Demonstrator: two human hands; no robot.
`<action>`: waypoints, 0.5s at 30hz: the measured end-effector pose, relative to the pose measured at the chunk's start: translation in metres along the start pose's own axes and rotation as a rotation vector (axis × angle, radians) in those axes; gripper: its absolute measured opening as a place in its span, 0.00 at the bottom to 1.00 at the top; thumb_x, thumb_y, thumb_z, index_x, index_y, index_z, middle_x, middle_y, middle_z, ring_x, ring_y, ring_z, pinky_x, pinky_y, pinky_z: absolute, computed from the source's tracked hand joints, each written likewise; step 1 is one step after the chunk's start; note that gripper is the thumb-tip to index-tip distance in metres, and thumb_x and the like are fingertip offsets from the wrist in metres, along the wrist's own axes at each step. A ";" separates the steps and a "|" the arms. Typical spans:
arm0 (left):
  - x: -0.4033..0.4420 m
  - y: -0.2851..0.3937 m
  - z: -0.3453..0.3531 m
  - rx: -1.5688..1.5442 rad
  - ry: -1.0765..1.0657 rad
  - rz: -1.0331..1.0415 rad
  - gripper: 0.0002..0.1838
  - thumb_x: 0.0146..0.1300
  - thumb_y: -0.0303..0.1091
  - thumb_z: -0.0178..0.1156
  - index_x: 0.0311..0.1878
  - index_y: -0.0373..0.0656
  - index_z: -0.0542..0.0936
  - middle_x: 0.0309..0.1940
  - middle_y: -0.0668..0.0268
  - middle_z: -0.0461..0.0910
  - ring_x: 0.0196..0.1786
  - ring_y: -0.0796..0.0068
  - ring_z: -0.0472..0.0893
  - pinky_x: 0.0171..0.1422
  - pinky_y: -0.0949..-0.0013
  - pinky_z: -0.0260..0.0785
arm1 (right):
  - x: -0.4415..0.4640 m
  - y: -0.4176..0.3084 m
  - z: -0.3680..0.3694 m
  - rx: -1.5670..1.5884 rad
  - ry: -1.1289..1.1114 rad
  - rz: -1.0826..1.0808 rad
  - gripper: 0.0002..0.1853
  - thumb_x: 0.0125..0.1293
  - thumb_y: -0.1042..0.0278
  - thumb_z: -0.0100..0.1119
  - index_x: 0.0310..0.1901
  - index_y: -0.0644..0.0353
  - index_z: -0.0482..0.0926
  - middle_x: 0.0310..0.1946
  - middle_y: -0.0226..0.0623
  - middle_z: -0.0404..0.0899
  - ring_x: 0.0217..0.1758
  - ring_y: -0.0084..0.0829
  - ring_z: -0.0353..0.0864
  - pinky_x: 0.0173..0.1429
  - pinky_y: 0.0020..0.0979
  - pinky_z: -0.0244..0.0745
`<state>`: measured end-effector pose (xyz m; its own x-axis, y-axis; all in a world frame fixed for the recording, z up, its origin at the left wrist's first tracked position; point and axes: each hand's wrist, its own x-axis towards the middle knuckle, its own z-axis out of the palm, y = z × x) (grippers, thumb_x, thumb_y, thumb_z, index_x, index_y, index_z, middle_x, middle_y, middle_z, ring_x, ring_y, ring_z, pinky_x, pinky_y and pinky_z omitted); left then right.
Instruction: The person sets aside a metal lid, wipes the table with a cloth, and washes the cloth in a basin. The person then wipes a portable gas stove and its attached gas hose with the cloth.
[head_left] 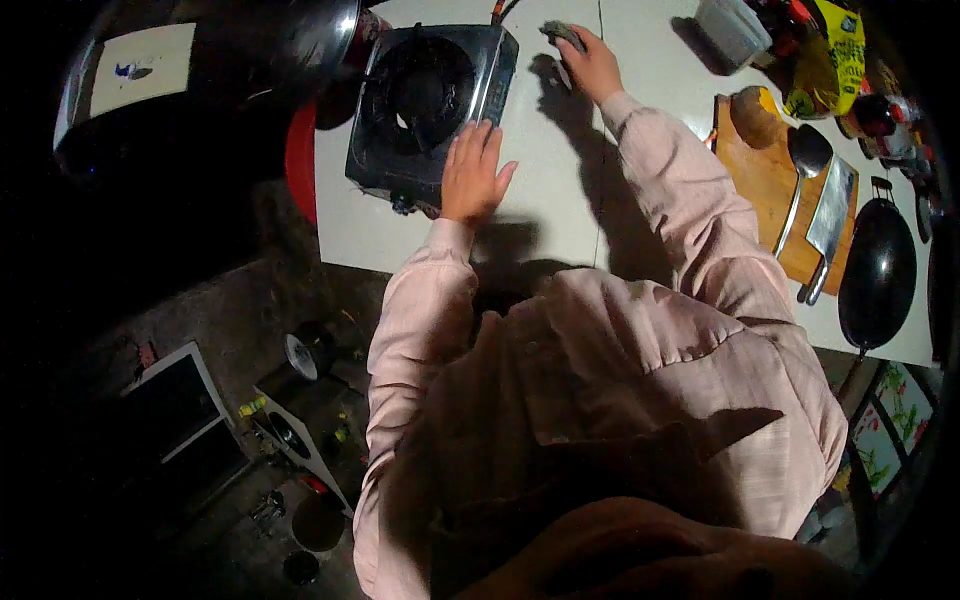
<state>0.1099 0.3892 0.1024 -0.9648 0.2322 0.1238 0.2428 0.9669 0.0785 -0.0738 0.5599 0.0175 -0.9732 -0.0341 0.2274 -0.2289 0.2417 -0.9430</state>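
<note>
A black single-burner gas stove (495, 85) sits near the left side of the white table. My left hand (473, 175) rests on the front right edge of its top, fingers stretched out and flat, holding nothing. Beyond and to the right of it, my right hand (594, 66) has its fingers closed on a small crumpled grey-green cloth (562, 36), pressed to the tabletop or just above it; I cannot tell which. Shadows of both arms fall across the white table (555, 215). An orange hose (498, 10) runs to the stove's far edge.
On the right lies a wooden cutting board (745, 165) with a round brown-yellow item (757, 117), a ladle (797, 185) and a cleaver (830, 215). Beside it is a black wok (878, 275). Behind stand a plastic container (733, 32) and a yellow bag (835, 60). A large metal cylinder (240, 45) stands left.
</note>
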 end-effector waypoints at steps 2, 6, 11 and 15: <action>0.012 -0.018 0.020 -0.033 0.002 0.014 0.29 0.54 0.40 0.61 0.57 0.38 0.69 0.60 0.53 0.65 0.63 0.51 0.64 0.65 0.54 0.56 | 0.036 0.001 0.016 -0.069 0.018 -0.150 0.18 0.60 0.57 0.55 0.47 0.60 0.76 0.40 0.47 0.78 0.45 0.46 0.76 0.52 0.38 0.69; 0.035 -0.034 0.049 -0.073 0.006 0.046 0.29 0.55 0.41 0.58 0.59 0.39 0.66 0.60 0.54 0.64 0.65 0.51 0.61 0.66 0.53 0.55 | 0.088 -0.039 0.026 -0.232 -0.100 -0.470 0.13 0.59 0.68 0.54 0.46 0.59 0.77 0.39 0.42 0.77 0.45 0.46 0.72 0.50 0.41 0.68; 0.031 -0.052 0.078 0.021 -0.019 0.063 0.34 0.55 0.39 0.59 0.64 0.38 0.60 0.66 0.52 0.55 0.69 0.52 0.56 0.69 0.54 0.52 | 0.137 -0.009 0.070 -0.311 -0.535 -0.812 0.12 0.54 0.64 0.56 0.41 0.54 0.76 0.38 0.37 0.74 0.44 0.40 0.71 0.48 0.40 0.66; 0.033 -0.063 0.082 -0.287 0.023 0.054 0.37 0.58 0.45 0.58 0.65 0.37 0.58 0.66 0.48 0.55 0.68 0.50 0.56 0.70 0.52 0.48 | 0.149 0.020 0.081 -0.416 -0.653 -1.049 0.08 0.57 0.57 0.54 0.35 0.48 0.73 0.32 0.30 0.69 0.41 0.33 0.70 0.55 0.42 0.62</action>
<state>0.0548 0.3450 0.0203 -0.9478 0.2769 0.1579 0.3159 0.8829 0.3474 -0.2255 0.4812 0.0128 -0.1943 -0.8224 0.5348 -0.9722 0.0887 -0.2169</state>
